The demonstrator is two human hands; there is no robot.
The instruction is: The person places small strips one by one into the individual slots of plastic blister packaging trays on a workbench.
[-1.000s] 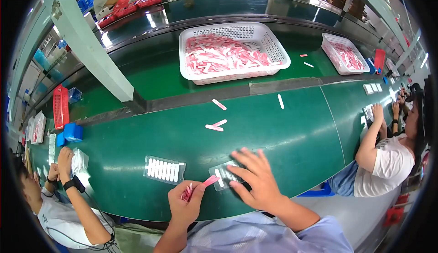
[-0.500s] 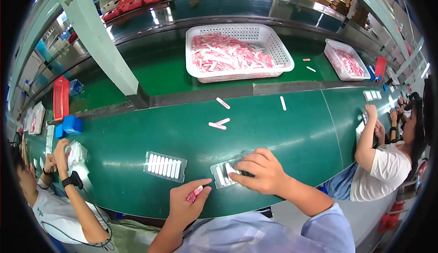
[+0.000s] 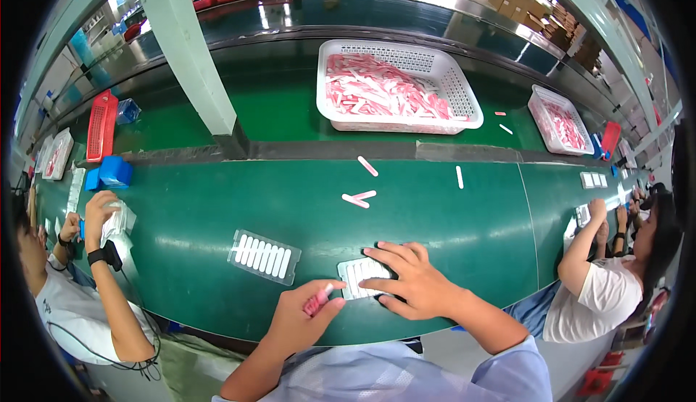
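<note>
So there's one clear plastic tray [image 3: 344,270] right in front of the person, near side and about mid-table, with slim white pieces in it; can't count those, fingers cover some. Right hand [image 3: 420,282] is spread pretty wide, palm down over it, fingertips on the tray; can't tell if it's got a piece. Left hand [image 3: 303,313] is curled round a little bundle of pink-and-white strips [image 3: 316,303], too bunched to count, just left of the tray. A second clear tray [image 3: 291,263] sits further left, seven white round-ended pieces side by side. Four loose strips [image 3: 459,177] lie farther out on the smooth, shiny green table [image 3: 203,199], two of them crossing. Beyond: one big white perforated plastic basket [image 3: 406,125] heaped with strips, plus a smaller one [image 3: 573,148] far right.
</note>
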